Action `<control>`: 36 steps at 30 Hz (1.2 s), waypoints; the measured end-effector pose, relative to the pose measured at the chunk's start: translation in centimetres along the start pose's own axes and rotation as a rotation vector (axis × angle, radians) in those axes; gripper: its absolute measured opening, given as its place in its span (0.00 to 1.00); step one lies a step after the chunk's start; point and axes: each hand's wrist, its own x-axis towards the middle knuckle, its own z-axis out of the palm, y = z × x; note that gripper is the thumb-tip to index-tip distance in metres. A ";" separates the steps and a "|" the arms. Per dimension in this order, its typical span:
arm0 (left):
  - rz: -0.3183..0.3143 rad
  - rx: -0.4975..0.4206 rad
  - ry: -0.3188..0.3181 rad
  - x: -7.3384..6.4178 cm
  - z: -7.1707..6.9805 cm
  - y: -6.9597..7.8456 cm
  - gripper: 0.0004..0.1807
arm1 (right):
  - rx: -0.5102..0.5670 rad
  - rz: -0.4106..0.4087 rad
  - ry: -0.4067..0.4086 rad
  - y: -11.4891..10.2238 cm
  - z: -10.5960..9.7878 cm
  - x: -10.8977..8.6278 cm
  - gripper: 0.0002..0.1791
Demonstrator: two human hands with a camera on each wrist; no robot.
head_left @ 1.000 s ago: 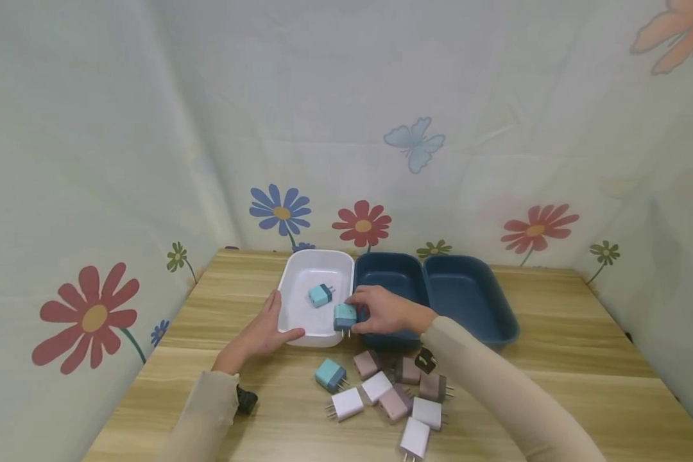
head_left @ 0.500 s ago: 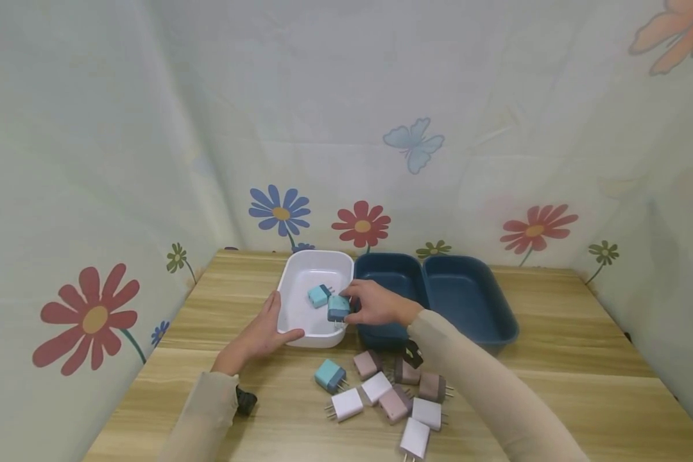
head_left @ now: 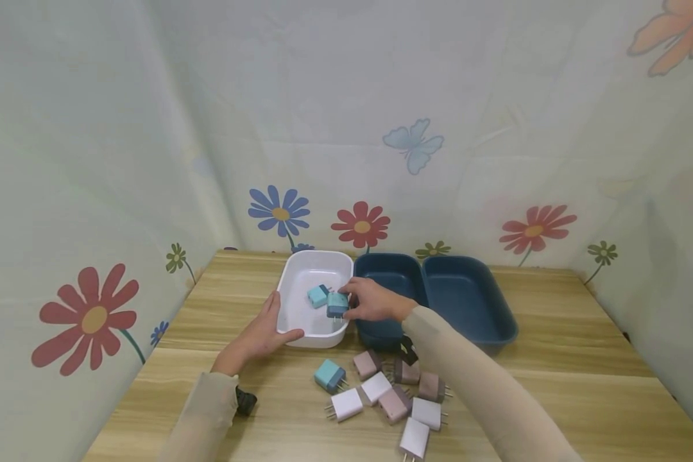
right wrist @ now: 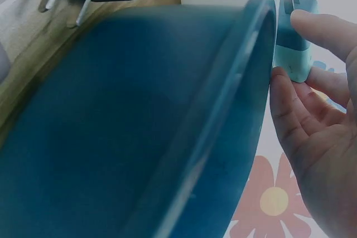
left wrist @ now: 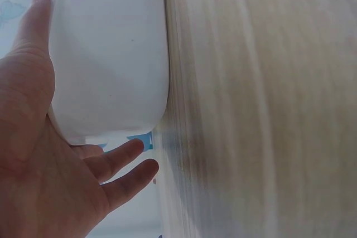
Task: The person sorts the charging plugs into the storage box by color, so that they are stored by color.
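Teal charger [head_left: 337,305]: we record it over the right side of the white tray [head_left: 308,325], metal prongs pointing to the near side. Our right grip [head_left: 375,300] reaches in from the right and pinches it between thumb and fingers; the right wrist view shows the same hold, with the charger body in a paler and a darker shade. A second teal charger [head_left: 318,295] lies in the white tray, just left of the held one and slightly farther back. Our left grip [head_left: 265,330] rests against the tray's near left corner, thumb and fingers spread apart, thumb along the near side. Right of the white tray we note two blue trays in a row, a middle tray [head_left: 387,276] and a right tray [head_left: 468,301]. Near side of the wooden counter [head_left: 554,340]: a loose group of a third teal charger [head_left: 328,375], at its left, four white chargers [head_left: 346,404] and four dusty-pink chargers [head_left: 367,364]. Far side: a pale backdrop [head_left: 346,96] printed with flowers [head_left: 362,226] and butterflies [head_left: 414,146].
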 end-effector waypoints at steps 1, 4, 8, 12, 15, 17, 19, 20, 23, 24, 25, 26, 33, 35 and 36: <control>0.002 0.001 0.002 0.0 0.0 0.0 0.60 | 0.006 0.010 -0.002 0.1 0.0 0.1 0.30; 0.008 -0.001 0.008 0.1 0.1 -0.1 0.60 | 0.019 0.027 -0.004 0.2 0.0 0.4 0.30; 0.015 0.002 0.016 0.2 0.3 -0.3 0.60 | 0.018 0.032 -0.004 0.3 0.0 0.8 0.30; 0.019 0.004 0.019 0.2 0.4 -0.5 0.60 | 0.005 0.039 -0.005 0.5 0.1 1.1 0.30; 0.020 0.003 0.018 0.3 0.5 -0.6 0.60 | 0.009 0.046 -0.004 0.6 0.2 1.3 0.30; 0.017 0.004 0.018 0.3 0.5 -0.6 0.60 | 0.009 0.048 -0.001 0.6 0.3 1.4 0.30; 0.012 0.003 0.015 0.3 0.5 -0.6 0.60 | 0.012 0.049 0.001 0.6 0.3 1.5 0.30; 0.009 0.004 0.014 0.3 0.4 -0.6 0.60 | 0.010 0.049 0.004 0.6 0.3 1.6 0.29; 0.002 0.004 0.010 0.4 0.5 -0.6 0.60 | 0.017 0.055 0.015 0.7 0.1 1.4 0.28; 0.000 0.005 0.008 0.4 0.5 -0.6 0.60 | 0.019 0.056 0.020 0.7 0.1 1.3 0.27; -0.001 0.006 0.008 0.4 0.5 -0.6 0.60 | 0.021 0.050 0.028 0.8 0.0 1.3 0.26; -0.004 0.004 0.008 0.4 0.5 -0.6 0.60 | 0.023 0.044 0.036 0.8 -0.1 1.1 0.26; -0.009 0.002 0.007 0.5 0.5 -0.7 0.61 | 0.044 -0.008 0.077 1.2 -0.3 -0.3 0.24; -0.012 0.003 0.003 0.5 0.6 -0.8 0.61 | 0.035 -0.023 0.079 1.2 -0.4 -0.8 0.24; -0.012 0.003 0.002 0.5 0.6 -0.8 0.61 | 0.034 -0.035 0.079 1.1 -0.4 -1.1 0.23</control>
